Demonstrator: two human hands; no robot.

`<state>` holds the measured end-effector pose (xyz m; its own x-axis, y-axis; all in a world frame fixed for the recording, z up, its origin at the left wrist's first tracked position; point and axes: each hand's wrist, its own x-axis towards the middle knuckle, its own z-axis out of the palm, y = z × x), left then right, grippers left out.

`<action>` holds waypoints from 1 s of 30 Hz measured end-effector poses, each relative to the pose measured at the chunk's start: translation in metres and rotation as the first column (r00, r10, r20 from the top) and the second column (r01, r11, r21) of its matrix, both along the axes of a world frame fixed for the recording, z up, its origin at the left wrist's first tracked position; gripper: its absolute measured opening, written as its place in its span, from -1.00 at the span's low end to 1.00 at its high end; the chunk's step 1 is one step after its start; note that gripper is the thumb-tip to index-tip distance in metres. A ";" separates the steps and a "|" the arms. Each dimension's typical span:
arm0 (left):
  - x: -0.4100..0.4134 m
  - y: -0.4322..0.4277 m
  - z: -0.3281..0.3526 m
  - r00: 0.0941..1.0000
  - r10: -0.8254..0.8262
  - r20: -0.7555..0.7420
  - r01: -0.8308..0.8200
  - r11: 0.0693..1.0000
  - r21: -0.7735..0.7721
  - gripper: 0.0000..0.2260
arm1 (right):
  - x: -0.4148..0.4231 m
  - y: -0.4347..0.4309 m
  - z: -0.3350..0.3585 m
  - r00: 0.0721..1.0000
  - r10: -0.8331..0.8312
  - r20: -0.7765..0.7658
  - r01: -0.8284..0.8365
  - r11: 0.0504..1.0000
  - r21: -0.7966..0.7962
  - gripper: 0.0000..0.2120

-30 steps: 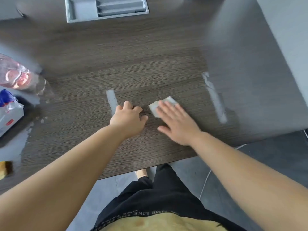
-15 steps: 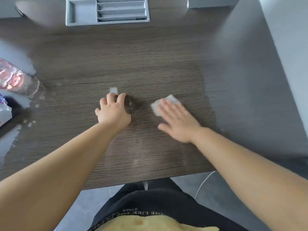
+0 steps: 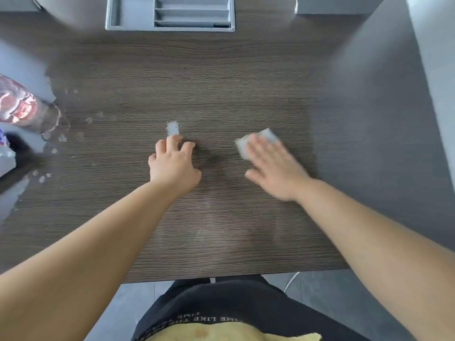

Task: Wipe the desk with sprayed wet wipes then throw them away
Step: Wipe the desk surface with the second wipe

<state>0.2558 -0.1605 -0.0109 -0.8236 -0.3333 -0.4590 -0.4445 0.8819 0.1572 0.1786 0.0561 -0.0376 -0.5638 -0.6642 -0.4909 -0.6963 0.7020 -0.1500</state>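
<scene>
The right hand [image 3: 273, 166] lies flat, right of the frame's centre. Its straight fingers are spread over a folded wet wipe [image 3: 266, 136] and press it onto the table [image 3: 221, 77]. The grip is wide and does not close round the wipe, which is pinned under the palm side. This likely puts more of the pad against the wood than a pinch would. The hand is blurred, which suggests a wiping stroke is under way.

The left hand [image 3: 173, 166] sits just left of centre with its fingers loosely bent and their tips on the table. Nothing shows in its grip, and it probably steadies the person leaning in. One fingertip touches a small pale wet patch [image 3: 172, 127].

The wipe is a roughly rectangular pad showing only past the fingertips. Its long edge runs from lower left to upper right, with its free corner pointing toward the upper right of the frame.

A bottle [image 3: 22, 112] stands at the left edge, with droplets [image 3: 61, 137] scattered beside it that the wipe has not reached. A grey tray [image 3: 130, 13] sits at top centre.
</scene>
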 end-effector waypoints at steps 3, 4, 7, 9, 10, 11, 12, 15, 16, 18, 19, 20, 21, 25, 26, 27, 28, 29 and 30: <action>-0.011 0.004 -0.001 0.999 -0.024 -0.045 0.024 1.000 0.011 -0.42 | -0.039 0.001 -0.004 0.881 -0.471 -0.041 0.472 0.881 0.039 -0.34; -0.016 0.007 -0.001 0.998 -0.018 -0.055 0.019 1.000 0.020 -0.41 | -0.039 -0.011 -0.005 0.840 -0.541 -0.050 0.543 0.839 0.039 -0.33; -0.033 0.007 -0.003 0.998 -0.006 -0.065 0.007 1.000 0.012 -0.40 | -0.003 -0.046 -0.008 0.943 -0.329 -0.051 0.329 0.944 -0.003 -0.28; -0.041 0.004 -0.003 0.998 -0.022 -0.066 0.021 1.000 -0.018 -0.42 | 0.025 -0.041 -0.006 1.000 0.009 0.003 -0.008 0.998 -0.061 -0.27; -0.044 0.001 -0.004 0.998 -0.030 -0.064 0.028 0.999 -0.029 -0.43 | 0.024 -0.028 -0.006 0.992 0.128 0.010 -0.127 0.990 -0.067 -0.26; -0.045 -0.001 -0.004 0.998 -0.032 -0.060 0.030 0.999 -0.032 -0.44 | 0.015 -0.013 -0.006 0.986 0.167 -0.006 -0.167 0.984 -0.067 -0.25; -0.046 -0.004 -0.005 0.998 -0.028 -0.052 0.027 0.999 -0.030 -0.44 | -0.002 0.000 -0.007 0.992 0.123 -0.038 -0.125 0.990 -0.060 -0.24; -0.046 -0.007 -0.006 1.000 -0.030 0.000 0.030 0.999 -0.023 -0.45 | -0.056 0.025 -0.006 0.943 -0.324 -0.081 0.326 0.945 0.016 -0.31; -0.047 -0.007 -0.005 0.999 -0.037 0.012 0.037 0.999 -0.038 -0.45 | -0.069 0.022 -0.007 0.886 -0.456 -0.079 0.460 0.887 0.039 -0.34; -0.051 -0.005 -0.003 0.998 -0.044 0.037 0.045 0.998 -0.052 -0.46 | -0.075 -0.001 -0.007 0.813 -0.576 -0.088 0.581 0.812 0.057 -0.33; -0.053 -0.005 -0.001 0.998 -0.043 0.049 0.046 0.998 -0.050 -0.47 | -0.068 -0.016 -0.007 0.830 -0.550 -0.094 0.556 0.829 0.059 -0.31; -0.055 -0.006 0.000 0.997 -0.043 0.060 0.045 0.998 -0.047 -0.47 | -0.056 -0.027 -0.008 0.882 -0.462 -0.089 0.468 0.883 0.047 -0.29; -0.057 -0.006 0.002 0.997 -0.044 0.070 0.047 0.998 -0.043 -0.47 | -0.040 -0.035 -0.009 0.944 -0.322 -0.073 0.324 0.946 0.014 -0.28; -0.056 -0.009 0.004 0.990 -0.077 0.117 0.080 0.996 -0.029 -0.42 | 0.001 -0.001 -0.006 0.980 0.196 0.015 -0.194 0.978 -0.077 -0.25; -0.056 -0.009 0.005 0.988 -0.088 0.125 0.093 0.995 -0.031 -0.41 | -0.008 0.014 -0.007 0.982 0.189 -0.005 -0.189 0.979 -0.072 -0.25; -0.056 -0.008 0.004 0.987 -0.098 0.131 0.103 0.994 -0.036 -0.40 | -0.020 0.028 -0.007 0.993 0.111 -0.033 -0.113 0.992 -0.051 -0.24; -0.057 -0.008 0.004 0.986 -0.101 0.132 0.108 0.993 -0.045 -0.40 | -0.035 0.037 -0.005 0.999 -0.024 -0.045 0.023 0.999 -0.027 -0.25; -0.057 -0.005 0.002 0.986 -0.101 0.130 0.108 0.993 -0.053 -0.41 | -0.048 0.043 -0.004 0.981 -0.186 -0.045 0.186 0.982 -0.001 -0.28; -0.058 -0.005 0.002 0.987 -0.096 0.126 0.105 0.992 -0.064 -0.42 | -0.059 0.041 -0.004 0.941 -0.334 -0.047 0.335 0.942 0.017 -0.31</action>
